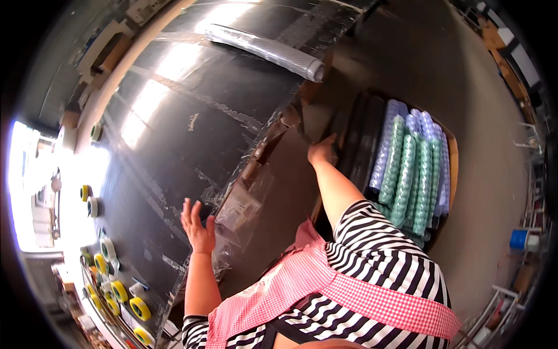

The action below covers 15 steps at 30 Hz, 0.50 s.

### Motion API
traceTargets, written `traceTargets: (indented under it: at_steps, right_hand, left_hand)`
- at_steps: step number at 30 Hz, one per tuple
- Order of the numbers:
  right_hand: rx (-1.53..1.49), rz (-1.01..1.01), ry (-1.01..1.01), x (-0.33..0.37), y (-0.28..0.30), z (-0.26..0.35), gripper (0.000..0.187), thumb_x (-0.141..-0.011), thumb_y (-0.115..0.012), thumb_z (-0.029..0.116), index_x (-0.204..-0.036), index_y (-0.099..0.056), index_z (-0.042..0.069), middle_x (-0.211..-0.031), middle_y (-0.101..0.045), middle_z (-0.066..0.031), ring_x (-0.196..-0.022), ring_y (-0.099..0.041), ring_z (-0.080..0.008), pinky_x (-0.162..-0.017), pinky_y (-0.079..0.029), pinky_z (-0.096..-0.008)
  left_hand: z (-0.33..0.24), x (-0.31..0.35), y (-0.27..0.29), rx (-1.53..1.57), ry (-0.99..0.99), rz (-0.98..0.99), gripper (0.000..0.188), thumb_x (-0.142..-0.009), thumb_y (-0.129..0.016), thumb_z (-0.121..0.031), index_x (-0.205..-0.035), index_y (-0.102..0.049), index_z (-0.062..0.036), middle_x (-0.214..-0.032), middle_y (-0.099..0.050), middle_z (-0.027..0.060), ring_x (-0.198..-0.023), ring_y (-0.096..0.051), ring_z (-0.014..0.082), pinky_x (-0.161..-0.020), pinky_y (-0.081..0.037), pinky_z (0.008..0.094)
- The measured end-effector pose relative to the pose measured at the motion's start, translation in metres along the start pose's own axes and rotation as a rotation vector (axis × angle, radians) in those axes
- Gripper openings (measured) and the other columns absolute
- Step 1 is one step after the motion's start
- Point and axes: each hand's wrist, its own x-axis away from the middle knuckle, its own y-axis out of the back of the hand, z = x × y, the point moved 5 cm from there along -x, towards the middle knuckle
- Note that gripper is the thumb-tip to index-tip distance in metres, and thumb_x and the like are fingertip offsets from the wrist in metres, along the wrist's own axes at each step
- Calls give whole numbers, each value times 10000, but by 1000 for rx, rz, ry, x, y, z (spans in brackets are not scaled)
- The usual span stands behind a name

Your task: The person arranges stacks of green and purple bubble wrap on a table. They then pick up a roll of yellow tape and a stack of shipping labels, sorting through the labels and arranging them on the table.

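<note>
My left hand (199, 230) is raised at the near edge of the dark table (168, 168), its fingers spread and nothing in them. Reaching out beside a cardboard box (453, 168), my right hand (321, 151) is smeared by motion, and its fingers do not show clearly. Inside the box stand rolled sheets: black rolls (361, 136) closest to that hand, then green rolls (405, 174) and lavender rolls (386, 145) with a bumpy surface. At the table's far right end lies a clear, shiny plastic roll (264, 51), apart from both hands.
Several tape rolls (119, 291), yellow and white, crowd the table's left side. Crumpled clear plastic (238, 206) hangs off the worn near edge. Grey floor (482, 192) runs along the right, with a blue roll (518, 239) by shelving at the far right.
</note>
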Motion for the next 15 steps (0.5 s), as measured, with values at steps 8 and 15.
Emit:
traceTargets:
  at_steps: [8, 15]
  right_hand:
    - [68, -40, 29, -11, 8, 31, 881, -938, -543, 324, -1513, 67, 53, -1444, -388, -260, -1234, -501, -388, -993, -448, -450]
    - [-371, -716, 482, -43, 144, 84, 702, -794, -716, 217, -1362, -379, -20, -1292, -457, -281, -1215, -449, -409, -1010, -402, -475]
  left_hand:
    - [10, -19, -16, -123, 51, 98, 573, -929, -477, -467, -1345, -484, -74, -1508, -340, 150, -1391, -302, 346, -1146, -159, 490]
    - [14, -15, -10, -140, 81, 100, 599, -909, -495, -483, -1338, -470, -65, -1498, -347, 160, -1394, -287, 356, -1144, -158, 494]
